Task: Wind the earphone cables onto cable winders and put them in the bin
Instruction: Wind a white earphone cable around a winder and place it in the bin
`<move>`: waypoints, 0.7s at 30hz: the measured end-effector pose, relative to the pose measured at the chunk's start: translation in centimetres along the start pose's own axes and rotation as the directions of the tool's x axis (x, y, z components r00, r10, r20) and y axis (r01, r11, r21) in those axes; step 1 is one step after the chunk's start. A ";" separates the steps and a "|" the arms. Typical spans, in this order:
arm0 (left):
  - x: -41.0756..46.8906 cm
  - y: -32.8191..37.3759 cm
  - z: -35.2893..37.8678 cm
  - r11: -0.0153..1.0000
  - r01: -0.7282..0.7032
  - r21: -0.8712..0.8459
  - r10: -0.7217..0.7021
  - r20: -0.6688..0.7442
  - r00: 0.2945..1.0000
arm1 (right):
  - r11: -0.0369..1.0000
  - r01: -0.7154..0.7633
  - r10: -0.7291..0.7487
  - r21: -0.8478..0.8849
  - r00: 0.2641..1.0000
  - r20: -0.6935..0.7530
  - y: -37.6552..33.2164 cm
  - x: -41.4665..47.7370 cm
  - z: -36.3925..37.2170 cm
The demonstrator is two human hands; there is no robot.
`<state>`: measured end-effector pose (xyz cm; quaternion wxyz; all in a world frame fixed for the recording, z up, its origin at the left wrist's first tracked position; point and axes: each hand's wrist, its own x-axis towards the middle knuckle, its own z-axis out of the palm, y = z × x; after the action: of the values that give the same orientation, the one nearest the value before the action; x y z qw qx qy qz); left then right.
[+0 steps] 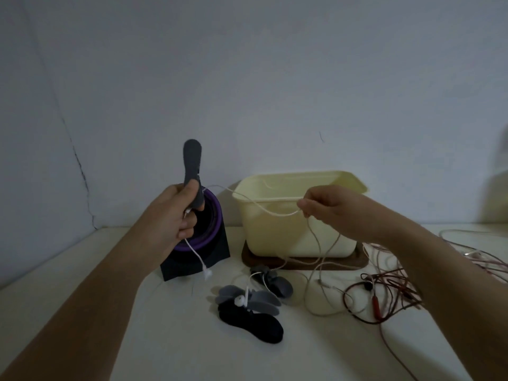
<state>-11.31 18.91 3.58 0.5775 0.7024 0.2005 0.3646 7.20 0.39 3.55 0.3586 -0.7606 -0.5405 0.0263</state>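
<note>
Earphone cable [275, 214] pinched by right hand [327, 210], left hand [176, 213] gripping grey winder [192, 166] — spare winders [247, 298], red cables [384, 284] beside bin [288, 235]

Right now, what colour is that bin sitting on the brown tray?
The bin is pale cream-yellow, shown best in the head view.
</note>
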 end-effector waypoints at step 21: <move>-1.5 -1.3 1.3 0.684 -0.266 0.679 0.111 0.264 0.958 | 0.981 0.191 -0.190 0.029 0.981 -0.046 -5.3 -2.8 -3.3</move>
<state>-11.13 17.28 1.83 0.2399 0.9198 0.1919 0.2443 3.20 -2.80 8.10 0.3838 -0.6996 -0.6026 -0.0154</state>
